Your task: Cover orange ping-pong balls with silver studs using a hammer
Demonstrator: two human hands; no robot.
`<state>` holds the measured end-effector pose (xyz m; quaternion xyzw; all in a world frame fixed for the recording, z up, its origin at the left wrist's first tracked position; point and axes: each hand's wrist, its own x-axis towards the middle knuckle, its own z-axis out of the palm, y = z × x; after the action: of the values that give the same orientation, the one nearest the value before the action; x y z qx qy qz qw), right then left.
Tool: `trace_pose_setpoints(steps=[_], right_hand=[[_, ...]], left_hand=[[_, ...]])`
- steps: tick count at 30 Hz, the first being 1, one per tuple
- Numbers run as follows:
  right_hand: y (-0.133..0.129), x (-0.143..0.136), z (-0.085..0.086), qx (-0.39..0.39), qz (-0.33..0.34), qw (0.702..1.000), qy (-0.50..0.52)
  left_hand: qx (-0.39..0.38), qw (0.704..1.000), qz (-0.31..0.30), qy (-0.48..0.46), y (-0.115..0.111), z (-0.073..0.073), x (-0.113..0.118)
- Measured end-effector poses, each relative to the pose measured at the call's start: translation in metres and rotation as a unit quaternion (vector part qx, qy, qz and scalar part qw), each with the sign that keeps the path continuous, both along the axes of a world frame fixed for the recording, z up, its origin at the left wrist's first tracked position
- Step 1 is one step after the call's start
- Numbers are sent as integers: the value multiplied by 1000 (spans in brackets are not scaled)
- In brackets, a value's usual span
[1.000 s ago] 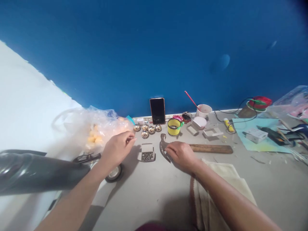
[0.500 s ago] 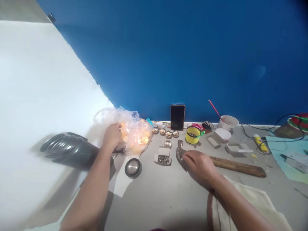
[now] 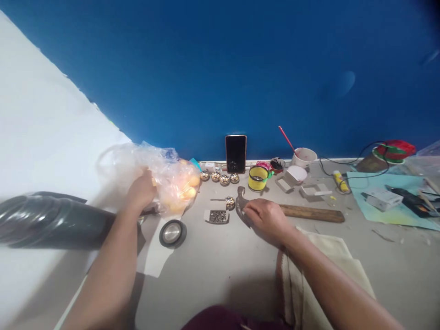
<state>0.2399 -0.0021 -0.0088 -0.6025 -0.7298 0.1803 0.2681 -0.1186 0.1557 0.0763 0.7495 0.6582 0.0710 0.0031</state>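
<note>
My left hand (image 3: 141, 189) is at the clear plastic bag (image 3: 172, 178), which holds orange and yellow round things; its fingers are partly hidden by the bag. My right hand (image 3: 266, 217) has its fingers closed round the head end of a hammer (image 3: 309, 212) that lies on the table, wooden handle pointing right. Left of the hammer head sit a shiny patterned ball (image 3: 230, 203) and a small open box of metal bits (image 3: 218, 217). Several similar balls (image 3: 224, 179) stand in a row behind.
A dark rolled bundle (image 3: 62, 222) lies at the left, a round metal-centred disc (image 3: 172, 233) nearer the middle. A phone (image 3: 235, 154) leans on the blue wall. Rightward are a yellow tin (image 3: 257, 178), white cups (image 3: 304, 157) and a cable. Cream cloth (image 3: 330, 256) lies near my right arm.
The camera view has shifted right, so the table things appear farther left. My left hand remains at the bag and my right hand at the hammer head.
</note>
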Motion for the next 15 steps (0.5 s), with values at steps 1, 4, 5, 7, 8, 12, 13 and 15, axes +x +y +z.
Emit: trace_pose_setpoints(steps=[1, 4, 5, 7, 8, 12, 13, 15], right_hand=[[0, 0, -1, 2, -1, 1000, 1], [0, 0, 0, 9, -6, 1000, 24], [0, -1, 1, 7, -7, 999, 45], [-1, -1, 6, -10, -14, 993, 116], [-2, -2, 10, -33, -16, 985, 166], [-6, -5, 20, -183, 56, 901, 389], [-6, -6, 21, -205, 84, 882, 417], [-6, -7, 19, -205, 102, 875, 427]], left_hand=[[5, 1000, 19, 4, -7, 9, 5], [116, 987, 103, -48, -39, 40, 30], [172, 974, 118, -89, -52, 47, 41], [217, 961, 53, -165, -79, 50, 67], [194, 962, -18, -190, -91, 46, 80], [49, 938, -288, -184, -120, 0, 129], [41, 926, -334, -171, -124, -13, 139], [48, 907, -391, -149, -125, -33, 153]])
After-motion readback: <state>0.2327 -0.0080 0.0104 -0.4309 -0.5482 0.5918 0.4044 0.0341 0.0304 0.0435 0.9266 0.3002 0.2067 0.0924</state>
